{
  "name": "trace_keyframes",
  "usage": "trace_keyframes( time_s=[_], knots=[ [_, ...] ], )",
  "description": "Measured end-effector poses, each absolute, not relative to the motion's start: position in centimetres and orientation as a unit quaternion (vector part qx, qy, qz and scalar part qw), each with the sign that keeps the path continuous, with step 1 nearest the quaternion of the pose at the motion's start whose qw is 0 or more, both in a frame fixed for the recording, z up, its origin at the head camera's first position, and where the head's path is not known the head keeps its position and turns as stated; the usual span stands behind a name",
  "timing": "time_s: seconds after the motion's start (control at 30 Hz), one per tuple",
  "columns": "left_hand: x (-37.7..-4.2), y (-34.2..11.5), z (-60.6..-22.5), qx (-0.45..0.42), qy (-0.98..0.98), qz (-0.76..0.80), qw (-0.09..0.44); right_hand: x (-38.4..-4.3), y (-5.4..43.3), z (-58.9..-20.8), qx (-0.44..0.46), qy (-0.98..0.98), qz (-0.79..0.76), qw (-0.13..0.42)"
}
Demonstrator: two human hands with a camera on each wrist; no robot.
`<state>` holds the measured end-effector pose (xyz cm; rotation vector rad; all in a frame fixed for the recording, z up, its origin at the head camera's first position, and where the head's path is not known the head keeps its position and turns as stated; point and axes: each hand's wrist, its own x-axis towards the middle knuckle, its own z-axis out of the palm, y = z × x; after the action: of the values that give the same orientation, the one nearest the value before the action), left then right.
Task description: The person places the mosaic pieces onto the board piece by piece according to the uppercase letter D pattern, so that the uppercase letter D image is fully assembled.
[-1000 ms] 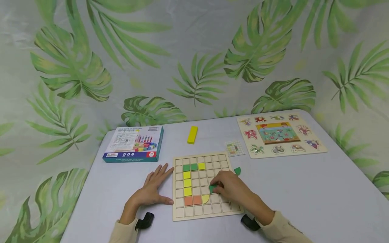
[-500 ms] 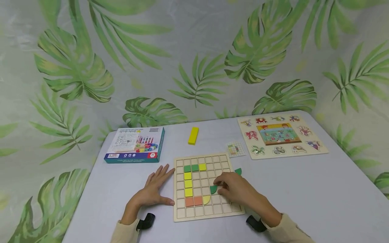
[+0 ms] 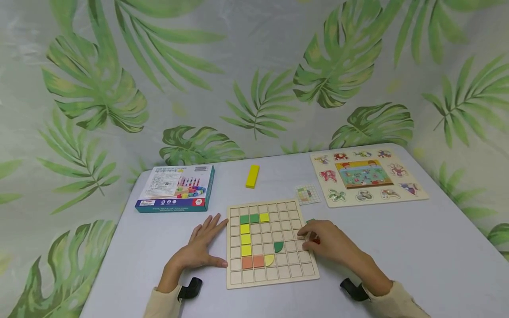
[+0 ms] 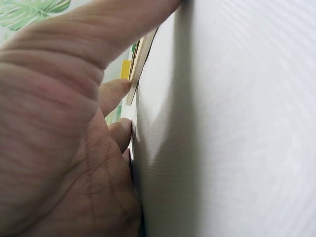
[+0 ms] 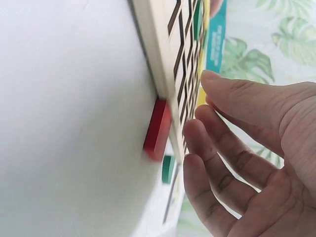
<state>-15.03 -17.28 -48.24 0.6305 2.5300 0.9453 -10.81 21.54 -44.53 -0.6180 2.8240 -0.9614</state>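
Note:
A wooden grid board (image 3: 272, 282) holds green squares (image 3: 253, 218), yellow squares (image 3: 245, 239), orange squares (image 3: 252, 262), a pale yellow quarter circle (image 3: 269, 260) and a green quarter circle (image 3: 279, 247). My left hand (image 3: 199, 247) rests on the table with spread fingers, its fingertips and thumb tip at the board's left edge. Over the right edge hovers my right hand (image 3: 332, 243), fingers loosely bent with nothing between them. Beneath it, a red block (image 5: 158, 129) lies against the board's side, mostly covered in the head view. Beyond sits another green piece (image 5: 168, 169), largely hidden by the hand from above.
Behind the board lie a small pattern card (image 3: 308, 194) and a yellow block (image 3: 252, 176). A boxed bead set (image 3: 175, 189) stands at the back left. A sea-animal puzzle board (image 3: 367, 176) lies at the back right.
The right hand has let go of the green quarter circle, which stays in its grid cell, and has moved right to the board's edge. The left hand has kept its place.

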Motion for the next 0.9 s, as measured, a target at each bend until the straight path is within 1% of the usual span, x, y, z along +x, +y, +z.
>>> trace_keyframes(
  time_s=[0.37,0.6,0.73,0.9],
  knots=[
    [-15.0,-17.3,-48.2,0.223,0.897,0.335,0.184,-10.8,23.3,-44.7,-0.171,0.940,-0.292,0.046],
    [-15.1,-17.3,-48.3,0.220,0.899,0.330,0.185,-10.3,24.4,-45.1,-0.187,0.928,-0.318,0.054],
    [-15.1,-17.3,-48.2,0.220,0.899,0.330,0.184,-10.2,25.5,-45.9,-0.195,0.911,-0.356,0.069],
    [-15.0,-17.3,-48.2,0.221,0.898,0.331,0.185,-10.3,26.6,-46.9,-0.172,0.892,-0.404,0.110]
  ],
)
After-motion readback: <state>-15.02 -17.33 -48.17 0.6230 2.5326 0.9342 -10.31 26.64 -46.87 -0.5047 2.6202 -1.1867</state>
